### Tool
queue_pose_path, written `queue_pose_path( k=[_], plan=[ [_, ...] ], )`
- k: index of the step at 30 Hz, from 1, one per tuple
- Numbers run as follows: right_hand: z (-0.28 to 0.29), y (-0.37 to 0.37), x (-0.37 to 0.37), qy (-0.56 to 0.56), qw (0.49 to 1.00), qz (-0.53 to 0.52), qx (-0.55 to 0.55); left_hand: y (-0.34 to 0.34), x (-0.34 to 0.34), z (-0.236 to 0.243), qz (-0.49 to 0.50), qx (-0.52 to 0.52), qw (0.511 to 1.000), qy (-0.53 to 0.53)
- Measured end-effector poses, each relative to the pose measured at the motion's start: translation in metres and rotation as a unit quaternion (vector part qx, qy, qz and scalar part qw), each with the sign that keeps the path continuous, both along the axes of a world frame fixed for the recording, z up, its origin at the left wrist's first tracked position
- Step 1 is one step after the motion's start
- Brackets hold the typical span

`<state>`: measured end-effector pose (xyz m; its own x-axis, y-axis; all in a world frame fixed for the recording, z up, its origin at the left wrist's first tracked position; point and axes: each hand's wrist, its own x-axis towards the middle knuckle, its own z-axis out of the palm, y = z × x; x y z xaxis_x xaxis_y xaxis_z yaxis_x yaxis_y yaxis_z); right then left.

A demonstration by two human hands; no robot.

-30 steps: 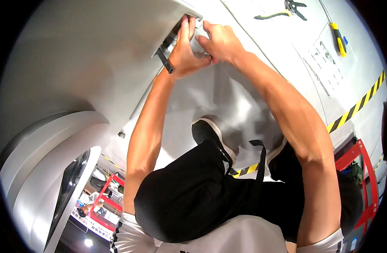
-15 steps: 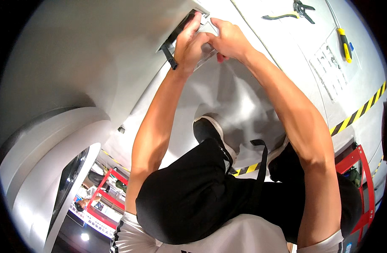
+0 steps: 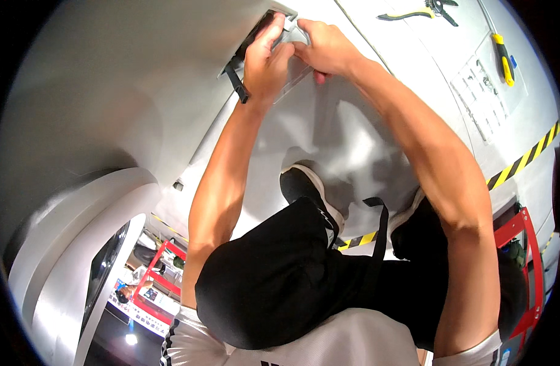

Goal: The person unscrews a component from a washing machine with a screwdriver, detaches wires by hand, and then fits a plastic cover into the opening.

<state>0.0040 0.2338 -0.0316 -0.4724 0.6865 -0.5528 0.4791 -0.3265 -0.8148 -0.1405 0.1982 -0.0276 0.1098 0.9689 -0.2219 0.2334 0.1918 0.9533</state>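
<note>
Both my hands are at a rectangular opening [image 3: 250, 41] low in a large grey appliance [image 3: 115, 67] with a rounded door [image 3: 66, 232]. My left hand [image 3: 266, 66] reaches its fingers into the opening's edge, bent around a small whitish part [image 3: 289, 24]. A black strap-like piece [image 3: 236, 84] hangs out of the opening beside that wrist. Close against it, my right hand [image 3: 328, 47] has its fingers curled at a pale, partly see-through piece between the hands. What exactly the fingertips grip is hidden.
Yellow-and-black wire strippers [image 3: 417, 13], a yellow-and-black screwdriver [image 3: 503, 60] and a printed sheet [image 3: 480, 100] lie on the pale floor at the right. Striped tape [image 3: 524, 155] crosses the floor. Red frames [image 3: 524, 250] stand at both lower sides. My shoe [image 3: 307, 192] is below the hands.
Both hands have shifted slightly up and left in the picture, together with the opening and the black strap. More of the small whitish part shows between the fingers.
</note>
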Motion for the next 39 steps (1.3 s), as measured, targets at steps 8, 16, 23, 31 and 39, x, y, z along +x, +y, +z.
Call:
queue_pose_path(
  k=[8,16,23,31,39],
  plan=[
    [-0.003,0.012,-0.003,-0.028,0.998,0.04,0.044,0.001,0.0,-0.006,0.005,0.022,1.0,-0.002],
    [-0.008,0.005,-0.006,-0.017,0.999,-0.034,-0.023,0.001,-0.005,0.001,-0.013,0.017,0.999,0.03],
    [-0.016,-0.003,-0.004,0.017,0.994,-0.095,-0.047,-0.02,-0.009,0.003,-0.088,0.065,0.967,0.23],
    [-0.012,-0.01,-0.007,0.024,0.993,-0.113,-0.016,-0.064,-0.02,0.003,-0.166,0.173,0.892,0.383],
    [-0.013,0.006,-0.014,0.039,0.986,-0.131,-0.097,-0.054,-0.022,-0.003,-0.135,0.243,0.887,0.368]
  ],
)
